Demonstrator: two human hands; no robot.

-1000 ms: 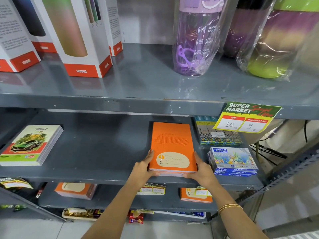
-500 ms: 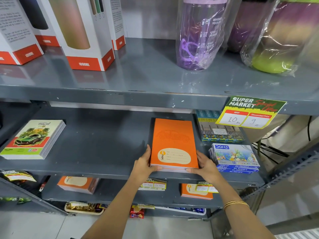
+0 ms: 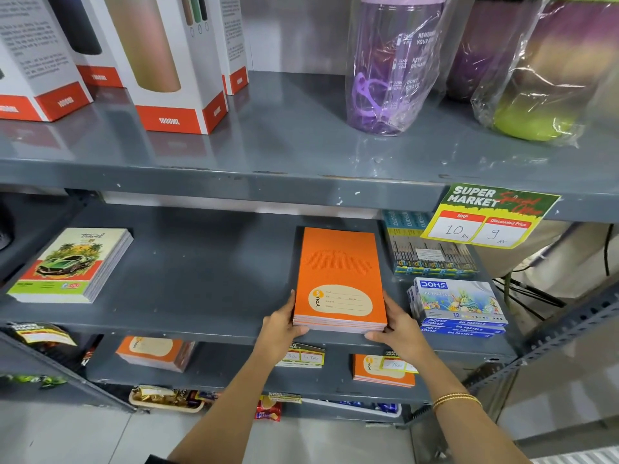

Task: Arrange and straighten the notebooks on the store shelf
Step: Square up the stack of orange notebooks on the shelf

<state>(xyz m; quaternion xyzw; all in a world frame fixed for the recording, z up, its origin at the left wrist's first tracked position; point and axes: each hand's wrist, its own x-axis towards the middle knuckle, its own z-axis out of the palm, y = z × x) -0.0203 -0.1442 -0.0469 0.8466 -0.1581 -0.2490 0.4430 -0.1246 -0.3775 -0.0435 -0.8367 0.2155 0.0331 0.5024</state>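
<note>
A stack of orange notebooks (image 3: 338, 272) lies flat on the grey middle shelf (image 3: 201, 289), its near edge close to the shelf front. My left hand (image 3: 281, 324) presses against the stack's near left corner. My right hand (image 3: 397, 324) clasps the near right corner, fingers under the front edge. A second stack of notebooks with a green car cover (image 3: 72, 266) lies at the shelf's left end, turned slightly askew. More orange notebooks (image 3: 155, 351) (image 3: 382, 371) lie on the shelf below.
Blue pastel boxes (image 3: 457, 306) sit right beside my right hand, with pencil packs (image 3: 432, 259) behind them. A price tag (image 3: 485, 217) hangs from the upper shelf, which holds boxed flasks (image 3: 167, 61) and wrapped bottles (image 3: 395, 61). Snack packs (image 3: 167, 396) lie lowest.
Both hands stayed at the near corners of the orange stack, closing in a little tighter around it. The stack looks squarer to the shelf front.
</note>
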